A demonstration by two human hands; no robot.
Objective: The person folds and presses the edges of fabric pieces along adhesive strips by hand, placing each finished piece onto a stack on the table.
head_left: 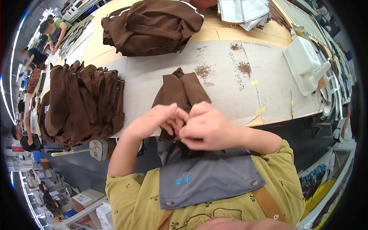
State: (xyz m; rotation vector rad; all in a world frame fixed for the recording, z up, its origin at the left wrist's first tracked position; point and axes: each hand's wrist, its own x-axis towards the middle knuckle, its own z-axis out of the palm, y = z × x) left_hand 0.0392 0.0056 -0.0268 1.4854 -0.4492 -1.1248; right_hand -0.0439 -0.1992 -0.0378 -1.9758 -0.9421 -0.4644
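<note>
A dark brown fabric piece [176, 90] lies folded at the table's front edge, its lower part hanging over. Both hands are raised over its near end, close together. The fingers of my left hand [163, 118] are curled inward and bunched. My right hand [205, 128] is closed in a pinch beside it, fingertips near those of the left. Whatever is between the fingers is too small or too covered to name. On the left stands a thick stack of folded brown fabric pieces [82, 103].
A large brown fabric bundle [153, 28] lies at the back. Thread scraps [203, 70] are scattered on the table paper [226, 99]. To the right are a white plastic container [303, 55] and a yellow-handled pointed tool [292, 103]. Pale sheets [243, 11] sit farther back; other people work at left.
</note>
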